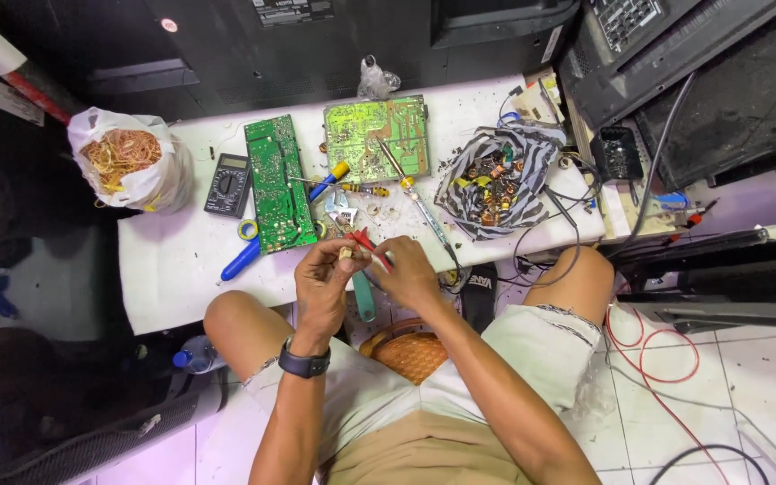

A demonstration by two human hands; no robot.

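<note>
Hands meet at the near edge of the white worktop (172,269), over the lap, keeping the work close under the eyes. The left hand (323,283) pinches a small pale component (346,253) upright; the right hand (410,274) is closed round red-handled pliers (365,242) touching it. 2 green circuit boards (277,184) lie beyond.

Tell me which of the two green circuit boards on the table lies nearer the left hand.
The long narrow board, running lengthwise toward the person. Its near end almost reaches the left hand. The wider, squarish board sits farther back, beyond the screwdrivers.
</note>
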